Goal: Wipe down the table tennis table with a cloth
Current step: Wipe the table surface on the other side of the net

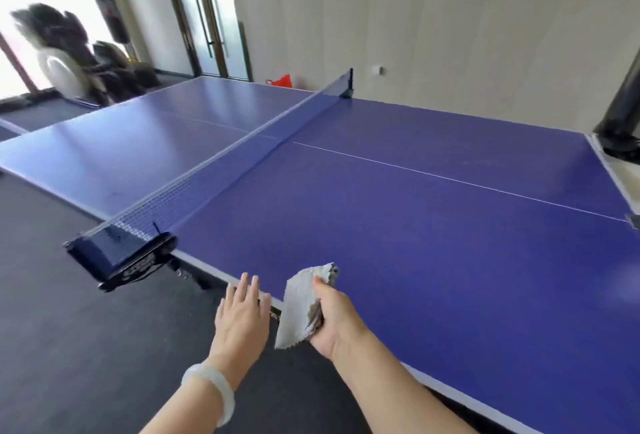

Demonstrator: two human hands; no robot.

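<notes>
Both bare forearms reach forward from the bottom edge. The left hand [242,315] is flat, palm down, its fingers straight and slightly spread, with a pale bangle [207,395] round its wrist. Just to its right and not touching it, the right hand [335,321] is turned thumb-up, its fingers curled round a folded cloth [298,305] that stands between the two hands.

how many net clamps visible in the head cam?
2. The near net clamp grips the table edge on the person's side, left of the left hand; the far net clamp sits at the opposite edge. Neither is hidden.
</notes>
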